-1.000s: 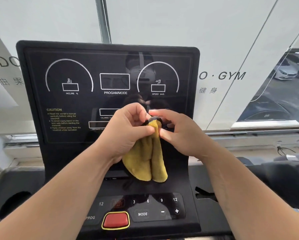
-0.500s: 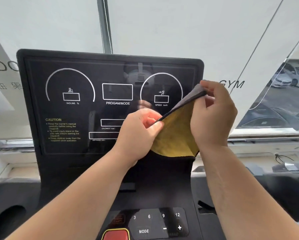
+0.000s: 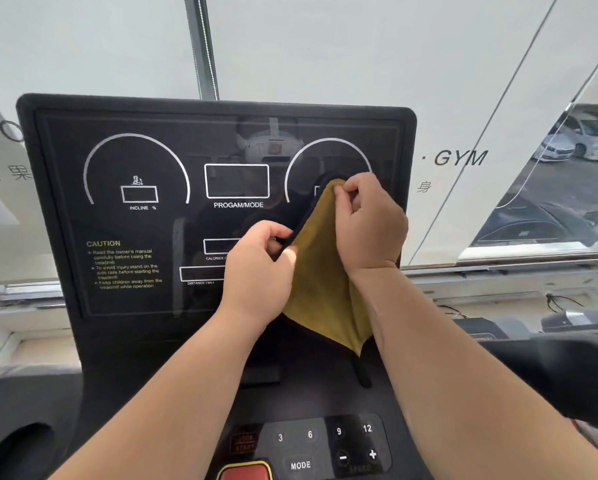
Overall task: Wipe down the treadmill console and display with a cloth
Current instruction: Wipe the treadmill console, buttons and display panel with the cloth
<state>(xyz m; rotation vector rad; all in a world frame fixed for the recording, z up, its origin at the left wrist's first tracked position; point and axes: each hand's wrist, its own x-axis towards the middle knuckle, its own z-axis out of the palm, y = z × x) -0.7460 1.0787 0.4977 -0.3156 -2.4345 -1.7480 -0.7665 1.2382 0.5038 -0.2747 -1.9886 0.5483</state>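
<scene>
Pinching cloth by its edge with left hand and right hand in front of display; flattening into a pad first, probably wiping more evenly.

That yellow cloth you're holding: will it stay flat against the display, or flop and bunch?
Likely floppy: the yellow cloth sags between the left hand and right hand, its lower corner hanging. Probably light, since two pinches alone carry it. It may bunch when pushed unless folded.
</scene>
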